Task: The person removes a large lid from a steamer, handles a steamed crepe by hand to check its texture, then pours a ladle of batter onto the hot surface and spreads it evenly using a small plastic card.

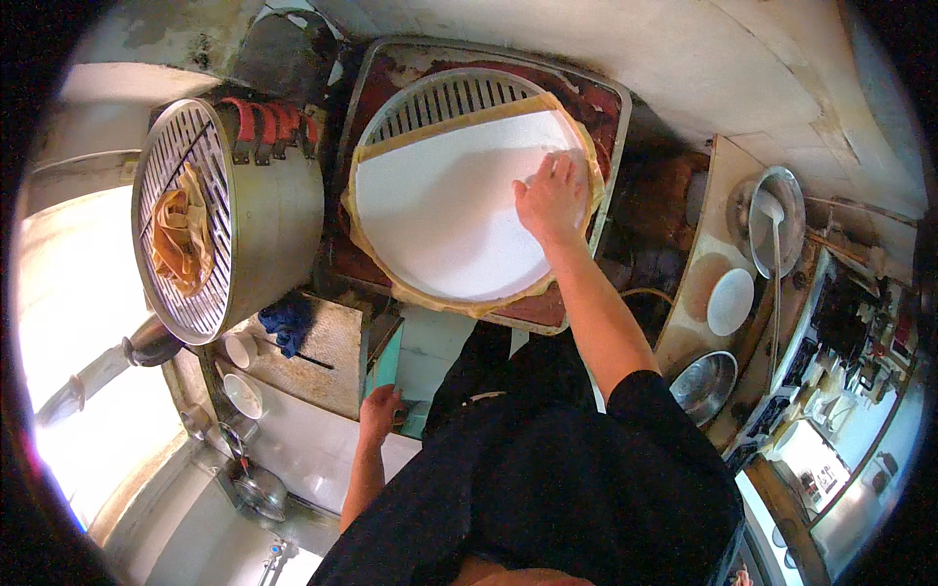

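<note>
A large round metal steamer tray [469, 79] with a slotted base sits over a square metal-rimmed surface. Tan cloth [454, 130] lines most of it, under a smooth layer of white, powder-like material [440, 212]. My right hand [553, 192] rests on that layer near its right edge, fingers spread and whitened. Lower left, my left hand [381, 412] hangs beside a teal panel [386, 355], its fingers curled; whether it touches or holds anything is unclear.
Left stands a tall metal steamer [278, 227] with crumpled cloth [181, 234] on its slotted top. Bowls [242, 395] sit below it. At right, a shelf holds a metal basin [778, 220] with a long-handled ladle [777, 293], a white round item [730, 302] and a metal bowl [703, 388].
</note>
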`<state>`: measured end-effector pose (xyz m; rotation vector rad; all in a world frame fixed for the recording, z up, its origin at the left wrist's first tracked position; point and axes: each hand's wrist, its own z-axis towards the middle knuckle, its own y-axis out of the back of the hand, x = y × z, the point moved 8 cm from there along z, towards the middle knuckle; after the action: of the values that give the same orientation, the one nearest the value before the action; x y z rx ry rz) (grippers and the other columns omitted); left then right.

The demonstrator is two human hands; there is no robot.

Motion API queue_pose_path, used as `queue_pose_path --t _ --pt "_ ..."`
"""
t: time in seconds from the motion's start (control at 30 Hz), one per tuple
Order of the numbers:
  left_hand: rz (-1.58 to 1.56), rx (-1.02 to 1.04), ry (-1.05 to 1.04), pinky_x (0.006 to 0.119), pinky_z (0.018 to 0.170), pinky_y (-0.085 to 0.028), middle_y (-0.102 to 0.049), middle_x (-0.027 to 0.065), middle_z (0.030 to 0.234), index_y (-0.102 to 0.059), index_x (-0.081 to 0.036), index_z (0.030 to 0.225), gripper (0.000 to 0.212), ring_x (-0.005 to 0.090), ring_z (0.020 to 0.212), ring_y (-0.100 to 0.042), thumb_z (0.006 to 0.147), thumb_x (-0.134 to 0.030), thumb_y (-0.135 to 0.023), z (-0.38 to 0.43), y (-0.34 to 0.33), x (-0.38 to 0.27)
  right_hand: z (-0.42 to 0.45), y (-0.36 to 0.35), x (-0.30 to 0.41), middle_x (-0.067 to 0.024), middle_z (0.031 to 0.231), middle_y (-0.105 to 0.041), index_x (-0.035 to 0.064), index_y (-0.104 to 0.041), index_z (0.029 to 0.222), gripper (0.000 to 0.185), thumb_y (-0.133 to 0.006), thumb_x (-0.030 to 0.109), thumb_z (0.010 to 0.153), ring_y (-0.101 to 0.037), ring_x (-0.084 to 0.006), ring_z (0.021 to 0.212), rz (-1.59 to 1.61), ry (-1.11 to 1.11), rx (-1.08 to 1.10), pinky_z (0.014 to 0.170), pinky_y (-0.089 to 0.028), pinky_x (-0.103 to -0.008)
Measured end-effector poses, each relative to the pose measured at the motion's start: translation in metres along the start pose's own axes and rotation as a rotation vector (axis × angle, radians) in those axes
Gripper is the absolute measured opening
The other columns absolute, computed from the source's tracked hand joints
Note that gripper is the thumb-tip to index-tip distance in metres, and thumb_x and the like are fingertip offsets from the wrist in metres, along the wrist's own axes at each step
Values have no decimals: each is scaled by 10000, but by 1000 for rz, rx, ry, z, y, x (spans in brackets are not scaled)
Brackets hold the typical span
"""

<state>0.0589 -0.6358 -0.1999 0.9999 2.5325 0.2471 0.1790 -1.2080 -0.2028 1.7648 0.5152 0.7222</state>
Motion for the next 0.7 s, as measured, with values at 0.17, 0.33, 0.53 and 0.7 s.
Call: queue_pose_path --t 0.17,0.33,0.53,0.7 --pt "175 -8 -110 336 647 -591 -686 98 1088 -574 3 1332 434 177 899 -669 950 -194 -634 -6 -8 -44 20 8 10 -231 1548 -321 29 -419 1442 694 -674 379 899 -291 -436 1446 76 104 -59 1123 -311 -607" --pt "315 -10 -447 336 642 -573 -699 81 1077 -580 3 1325 438 180 884 -669 950 -215 -635 14 2 -3 -35 -5 -2 -226 1568 -298 42 -379 1486 722 -667 378 916 -278 -418 1458 -8 28 67 1149 -293 -556" --pt "148 -48 -106 352 658 -577 -690 96 1130 -579 -1 1325 443 193 916 -670 959 -241 -645 -6 1 -32 -71 -8 78 -222 1547 -316 45 -412 1453 700 -714 313 881 -325 -426 1425 74 350 122 1111 -331 -551" --pt "-29 -73 -4 364 661 -588 -689 100 1108 -580 -4 1326 433 185 917 -668 953 -212 -656 -20 10 5 -24 -51 176 -239 1550 -330 34 -414 1461 668 -664 296 899 -353 -422 1412 55 625 108 1102 -341 -553"
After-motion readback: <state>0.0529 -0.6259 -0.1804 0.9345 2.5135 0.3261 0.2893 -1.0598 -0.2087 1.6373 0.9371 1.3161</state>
